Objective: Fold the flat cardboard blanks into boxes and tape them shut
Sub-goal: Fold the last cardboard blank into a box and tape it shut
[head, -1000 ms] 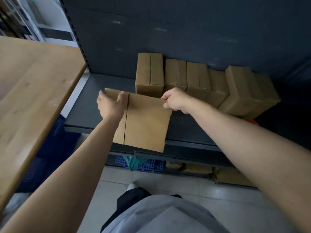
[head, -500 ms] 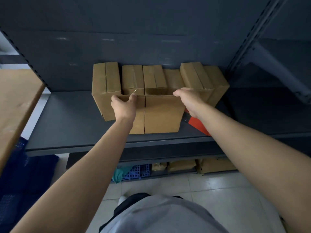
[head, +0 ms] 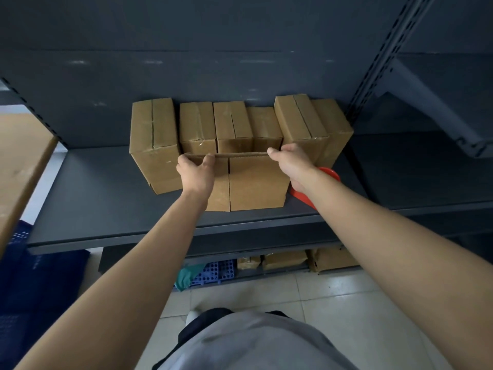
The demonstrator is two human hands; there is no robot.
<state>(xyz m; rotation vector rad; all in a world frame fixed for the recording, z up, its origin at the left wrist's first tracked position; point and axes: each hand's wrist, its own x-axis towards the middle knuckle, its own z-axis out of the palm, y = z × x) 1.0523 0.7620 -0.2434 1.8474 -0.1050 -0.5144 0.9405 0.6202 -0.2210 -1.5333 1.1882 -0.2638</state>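
A taped cardboard box (head: 256, 182) stands on the dark grey shelf (head: 106, 209), its seamed face toward me. My left hand (head: 196, 172) grips its top left edge, fingers curled over the rim. My right hand (head: 290, 162) grips the top right corner. Behind it, a row of several finished cardboard boxes (head: 232, 126) lines the shelf's back wall. A red tape dispenser (head: 329, 173) lies on the shelf just right of the box, mostly hidden by my right forearm.
A wooden table (head: 21, 161) juts in at the left. A perforated steel upright (head: 384, 57) rises at the right, with another shelf bay beyond. Below the shelf are more cardboard boxes (head: 282, 260), a blue plastic crate (head: 210, 271) and a tiled floor.
The box has gone from hanging in front of the shelf edge to standing on the shelf before the row of boxes. My view turned right and closer.
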